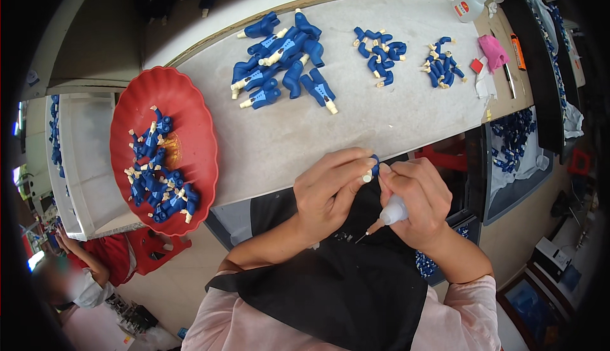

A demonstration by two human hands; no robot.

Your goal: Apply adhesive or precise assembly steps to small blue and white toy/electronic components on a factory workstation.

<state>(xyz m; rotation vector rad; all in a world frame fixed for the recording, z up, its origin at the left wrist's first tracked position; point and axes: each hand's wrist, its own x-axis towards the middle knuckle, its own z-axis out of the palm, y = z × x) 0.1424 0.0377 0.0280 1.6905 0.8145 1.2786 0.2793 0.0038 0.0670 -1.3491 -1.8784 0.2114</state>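
Just past the table's front edge, my left hand (327, 189) pinches a small blue figurine part (375, 165) with a cream end. My right hand (416, 198) is closed around a white needle-tip squeeze bottle (395, 210), its needle pointing down and left. The thumb and fingertips of that hand also meet the blue part. Beyond my hands on the table lie a pile of blue figurine bodies (292, 49) and two smaller groups of bent blue arms, one mid-table (381, 52), the other further right (443, 65).
A scalloped red plate (206, 128) with several assembled blue figures overhangs the table's left end. At the far right are a white bottle (469, 9), a pink cloth (494, 52) and an orange box (518, 52). A bin (489, 208) of blue parts stands right; another person (89, 281) sits lower left.
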